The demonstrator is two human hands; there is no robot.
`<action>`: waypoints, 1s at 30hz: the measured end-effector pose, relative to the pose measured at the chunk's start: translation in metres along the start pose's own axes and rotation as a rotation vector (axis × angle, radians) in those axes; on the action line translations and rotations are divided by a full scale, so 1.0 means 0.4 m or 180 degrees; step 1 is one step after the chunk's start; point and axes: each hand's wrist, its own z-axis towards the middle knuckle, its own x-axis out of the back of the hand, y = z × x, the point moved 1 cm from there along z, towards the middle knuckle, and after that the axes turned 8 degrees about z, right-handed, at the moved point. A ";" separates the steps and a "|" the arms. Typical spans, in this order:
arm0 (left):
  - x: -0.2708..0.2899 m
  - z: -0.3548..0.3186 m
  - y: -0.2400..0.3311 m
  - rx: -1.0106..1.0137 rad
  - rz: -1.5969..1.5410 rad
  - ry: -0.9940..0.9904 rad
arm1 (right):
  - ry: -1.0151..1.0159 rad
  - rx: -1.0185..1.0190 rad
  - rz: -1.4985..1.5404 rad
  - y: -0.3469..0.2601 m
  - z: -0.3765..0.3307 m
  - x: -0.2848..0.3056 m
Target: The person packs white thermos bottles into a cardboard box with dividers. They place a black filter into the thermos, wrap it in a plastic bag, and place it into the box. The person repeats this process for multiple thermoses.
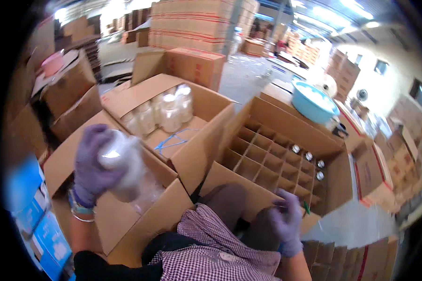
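My left hand (pixel 94 171), in a lavender glove, grips a pale, see-through bottle (pixel 133 175) with a shiny top. Motion blurs the bottle, which is tilted above an open carton (pixel 166 206) containing clear plastic wrapping. My right hand (pixel 288 222), gloved alike, is at the near edge of a carton with cardboard dividers (pixel 267 159). Its fingers are loosely bent and apart, with no object visible in them. Close to those fingertips is a small green item (pixel 306 207) whose kind I cannot make out. Several silver-topped bottles (pixel 309 156) stand in the divided carton's right-hand cells.
Ahead to the left, another open carton (pixel 211 117) holds several pale bottles (pixel 171 114) and a blue strap (pixel 173 140). A light-blue basin (pixel 314 103) sits beyond the divided carton. Blue boxes (pixel 51 239) lie at lower left; stacked cartons (pixel 187 25) stand behind.
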 end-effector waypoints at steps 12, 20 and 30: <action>-0.327 -0.027 0.567 -0.1854 -0.3086 -0.2396 | 0.1270 -0.1181 0.0209 0.074 -0.287 0.115; -0.532 -0.257 0.586 -0.0492 -0.3427 -0.1824 | 0.1561 -0.2552 0.2884 0.178 -0.383 0.091; -0.665 -0.107 0.385 0.1250 -0.2825 -0.1537 | 0.1280 0.1194 -0.1188 0.192 0.109 0.166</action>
